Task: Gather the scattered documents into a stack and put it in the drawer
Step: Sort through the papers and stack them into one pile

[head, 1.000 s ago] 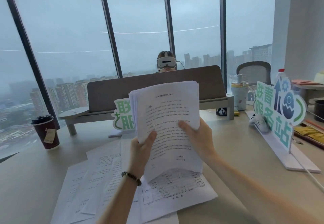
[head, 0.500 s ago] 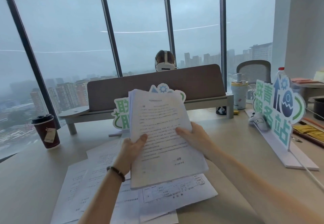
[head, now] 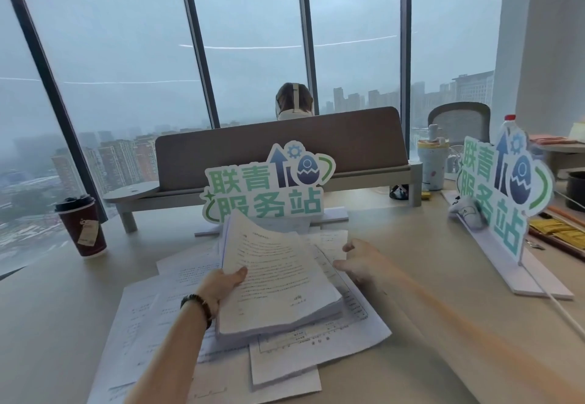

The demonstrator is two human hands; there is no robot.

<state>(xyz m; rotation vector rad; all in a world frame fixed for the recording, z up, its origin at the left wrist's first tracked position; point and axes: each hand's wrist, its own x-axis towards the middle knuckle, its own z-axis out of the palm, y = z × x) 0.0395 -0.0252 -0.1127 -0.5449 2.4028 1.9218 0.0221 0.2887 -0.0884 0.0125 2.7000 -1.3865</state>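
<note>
Two hands [head: 221,286], one stack [head: 278,280], two signs [head: 266,185]

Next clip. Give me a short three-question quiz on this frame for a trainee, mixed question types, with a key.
1. True or false: the left hand holds the stack of papers by its left edge.
2. Which hand is off the stack? A) left hand B) right hand
3. Fill in: the coffee cup stands on the ___ side of the desk.

Key
1. True: the thumb lies on top of the stack's edge.
2. B: its grip is released, fingers open just right of the stack, near the loose sheets.
3. Left.
</note>
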